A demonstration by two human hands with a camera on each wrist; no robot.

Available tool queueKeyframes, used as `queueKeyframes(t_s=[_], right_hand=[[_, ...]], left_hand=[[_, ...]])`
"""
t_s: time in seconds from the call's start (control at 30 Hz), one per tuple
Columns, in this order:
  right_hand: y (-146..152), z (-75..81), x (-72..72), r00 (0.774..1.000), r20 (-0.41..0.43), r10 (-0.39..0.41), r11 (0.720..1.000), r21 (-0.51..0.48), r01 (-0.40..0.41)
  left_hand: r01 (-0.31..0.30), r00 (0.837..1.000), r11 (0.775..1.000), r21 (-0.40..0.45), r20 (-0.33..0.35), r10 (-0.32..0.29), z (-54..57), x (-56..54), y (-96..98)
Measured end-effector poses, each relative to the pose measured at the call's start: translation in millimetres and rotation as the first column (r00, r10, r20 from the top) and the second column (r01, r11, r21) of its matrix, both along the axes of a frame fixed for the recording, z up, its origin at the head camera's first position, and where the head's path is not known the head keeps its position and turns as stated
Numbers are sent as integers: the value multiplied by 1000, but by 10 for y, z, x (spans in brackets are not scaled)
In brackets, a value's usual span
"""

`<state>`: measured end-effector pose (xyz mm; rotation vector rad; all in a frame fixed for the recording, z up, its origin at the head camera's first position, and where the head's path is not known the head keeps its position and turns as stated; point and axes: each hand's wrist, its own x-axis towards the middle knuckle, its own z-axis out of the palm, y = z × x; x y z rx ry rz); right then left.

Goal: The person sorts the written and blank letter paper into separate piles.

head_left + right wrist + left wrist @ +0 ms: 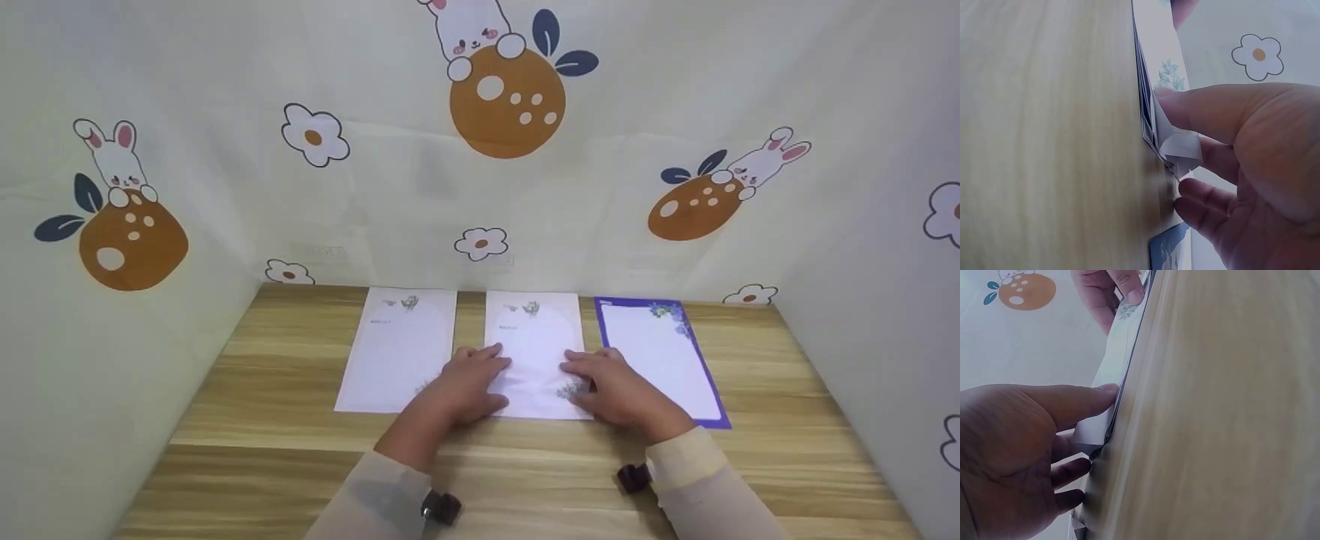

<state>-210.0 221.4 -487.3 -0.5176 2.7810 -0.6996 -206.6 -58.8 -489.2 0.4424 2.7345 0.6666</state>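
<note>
left hand (471, 382) and right hand (616, 386) are pinching the middle paper (534, 364) near the surface (292, 360)'s far edge. uneven pulling is risking creases.

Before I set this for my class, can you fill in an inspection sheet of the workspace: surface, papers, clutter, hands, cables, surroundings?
Surface: wooden-looking table with streaky grain.
Papers: left paper, middle paper and purple-edged paper lie apart in a row; several layers show at the middle one's near edge.
Clutter: nothing seen.
Left hand: touches the middle paper's left side, thumb on top.
Right hand: touches its right side, thumb on top.
Cables: nothing seen.
Surroundings: pale cloth behind and at both sides, printed with rabbits, oranges and flowers; a small black device at each wrist.
</note>
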Motion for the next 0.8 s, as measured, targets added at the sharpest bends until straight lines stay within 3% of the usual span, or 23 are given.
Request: queueKeyframes(t_s=[0.37, 0.53, 0.67, 0.8], right_hand=[[-10, -21, -15, 999, -47, 23, 1000, 2, -23], [-11, -28, -32, 997, -72, 15, 1000, -13, -16], [-35, -12, -53, 992, -42, -116, 991, -71, 113], [-61, 8, -72, 962, -40, -269, 954, -145, 261]], left_hand=[[1, 999, 1000, -1, -32, -1, -15, -10, 31], [-55, 998, 997, 47, 0, 55, -31, -19, 44], [-162, 987, 980, 120, 29, 159, -9, -29, 68], [-274, 962, 936, 223, 55, 269, 21, -54, 80]])
